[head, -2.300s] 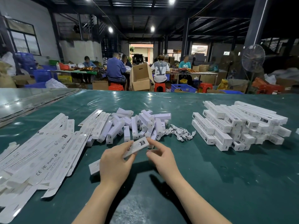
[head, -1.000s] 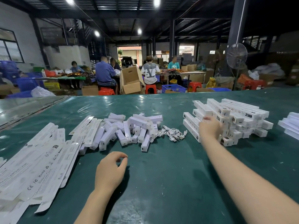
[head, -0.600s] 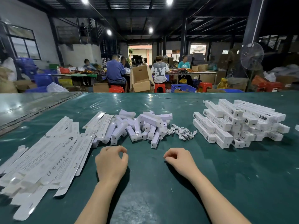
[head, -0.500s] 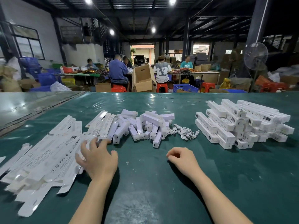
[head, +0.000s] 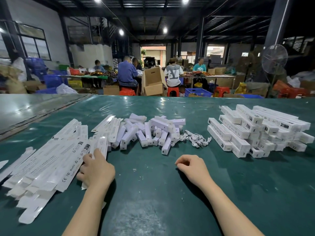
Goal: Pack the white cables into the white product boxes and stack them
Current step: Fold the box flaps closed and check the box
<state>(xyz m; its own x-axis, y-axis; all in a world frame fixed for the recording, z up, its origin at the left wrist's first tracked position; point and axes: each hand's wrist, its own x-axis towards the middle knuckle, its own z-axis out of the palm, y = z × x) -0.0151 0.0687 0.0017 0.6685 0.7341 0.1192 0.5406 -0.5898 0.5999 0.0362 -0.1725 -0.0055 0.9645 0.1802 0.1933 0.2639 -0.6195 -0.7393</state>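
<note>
Flat, unfolded white product boxes [head: 51, 160] lie fanned out on the left of the green table [head: 153, 193]. My left hand [head: 95, 169] rests on the right edge of that pile, fingers on the top flat box. My right hand [head: 190, 165] rests on the table with loosely curled fingers and holds nothing. A heap of small white inner pieces [head: 150, 132] sits in the middle, with a tangle of white cables [head: 194, 138] just right of it. Packed white boxes [head: 255, 132] are stacked at the right.
Beyond the table's far edge several people sit at other tables among cardboard boxes [head: 153, 82], red stools and blue crates. A standing fan [head: 274, 58] is at the back right. A shiny sheet [head: 25, 108] covers the far left.
My right hand set a packed box on the right stack and came back to the table. My left hand moved left from the table onto the flat boxes.
</note>
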